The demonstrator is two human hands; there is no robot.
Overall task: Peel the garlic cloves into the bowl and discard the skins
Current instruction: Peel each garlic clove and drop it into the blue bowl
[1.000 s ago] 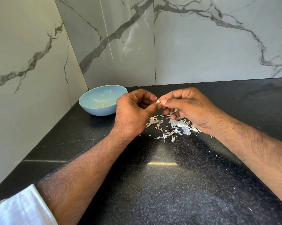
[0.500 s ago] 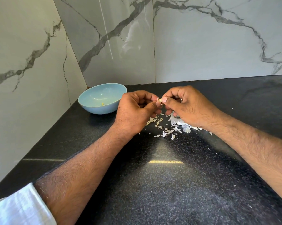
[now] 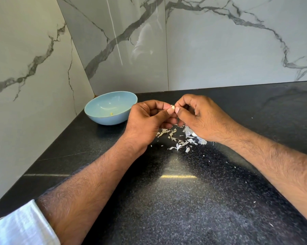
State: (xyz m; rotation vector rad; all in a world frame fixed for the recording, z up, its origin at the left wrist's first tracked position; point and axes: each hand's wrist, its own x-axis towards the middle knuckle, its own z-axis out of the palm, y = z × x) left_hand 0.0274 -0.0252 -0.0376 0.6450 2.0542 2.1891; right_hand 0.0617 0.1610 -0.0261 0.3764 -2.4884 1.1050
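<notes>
Head view: peeling midway, bowl almost bare

Black counter point(image 3: 184, 200) carried the blue bowl point(image 3: 98, 113), which showed only a tiny yellowish bit inside. Loose skins point(image 3: 180, 141) lay undiscarded beneath the hands. Left hand point(image 3: 145, 122) and right hand point(image 3: 204, 117) both pinched one clove point(image 3: 172, 108), seemingly part-peeled, above the counter.
</notes>
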